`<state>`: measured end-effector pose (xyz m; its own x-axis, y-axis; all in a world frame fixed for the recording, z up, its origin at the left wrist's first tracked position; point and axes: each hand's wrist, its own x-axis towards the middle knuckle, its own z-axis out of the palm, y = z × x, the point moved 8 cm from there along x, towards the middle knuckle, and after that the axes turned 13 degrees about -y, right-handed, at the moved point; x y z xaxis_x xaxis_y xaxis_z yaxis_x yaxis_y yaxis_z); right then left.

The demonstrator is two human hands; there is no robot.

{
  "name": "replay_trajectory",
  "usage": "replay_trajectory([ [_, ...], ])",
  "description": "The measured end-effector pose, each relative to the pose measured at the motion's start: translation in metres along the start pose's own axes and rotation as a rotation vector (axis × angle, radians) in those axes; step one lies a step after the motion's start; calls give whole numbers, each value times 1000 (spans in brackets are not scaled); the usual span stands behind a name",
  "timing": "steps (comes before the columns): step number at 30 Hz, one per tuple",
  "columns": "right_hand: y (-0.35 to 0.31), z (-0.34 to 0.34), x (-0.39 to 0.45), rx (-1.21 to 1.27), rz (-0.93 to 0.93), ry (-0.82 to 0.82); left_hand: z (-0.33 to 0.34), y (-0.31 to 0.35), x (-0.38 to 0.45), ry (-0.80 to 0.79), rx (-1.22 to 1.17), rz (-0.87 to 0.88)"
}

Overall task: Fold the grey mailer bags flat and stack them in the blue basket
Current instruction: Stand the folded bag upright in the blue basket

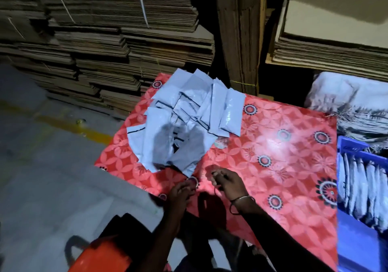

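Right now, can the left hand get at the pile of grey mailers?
Probably yes. The left hand sits just short of the grey mailer pile's near edge on the red tablecloth, nothing between them.

A table (273, 145) covered in red flowered cloth carries the work. A loose heap of grey mailer bags (184, 120) lies toward its eleven o'clock corner.

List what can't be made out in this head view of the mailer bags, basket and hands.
- Blue basket: cut off by the right edge, so its full load of folded bags is unseen.
- Mailer bags: they overlap in a pile; the count is unclear.
- Left hand: motion blur hides its fingers and any hold.
- Right hand: it seems to pinch something thin and dark, too small to identify.
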<state>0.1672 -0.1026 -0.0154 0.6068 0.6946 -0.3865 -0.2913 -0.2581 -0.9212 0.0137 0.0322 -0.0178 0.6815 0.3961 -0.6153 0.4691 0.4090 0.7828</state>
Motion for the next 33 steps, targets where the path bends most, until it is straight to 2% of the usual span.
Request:
replay_trajectory([
  [8,-28,54,36,-212,8,-120,-54,14,8,86,-40,21],
  [13,-64,76,63,-411,-97,-184,-73,16,1,165,-146,51],
  [17,-108,105,88,-650,-255,-239,-92,14,6,225,-222,75],
  [21,-147,126,128,-803,-268,-255,-106,27,13,285,-296,72],
  [27,-190,152,201,-1059,-207,-199,-129,27,61,228,-273,-34],
  [30,-191,164,226,-1123,-158,-208,-143,15,83,149,-284,-77],
  [33,-182,168,245,-1112,-53,-176,-150,39,78,88,-304,-103],
])
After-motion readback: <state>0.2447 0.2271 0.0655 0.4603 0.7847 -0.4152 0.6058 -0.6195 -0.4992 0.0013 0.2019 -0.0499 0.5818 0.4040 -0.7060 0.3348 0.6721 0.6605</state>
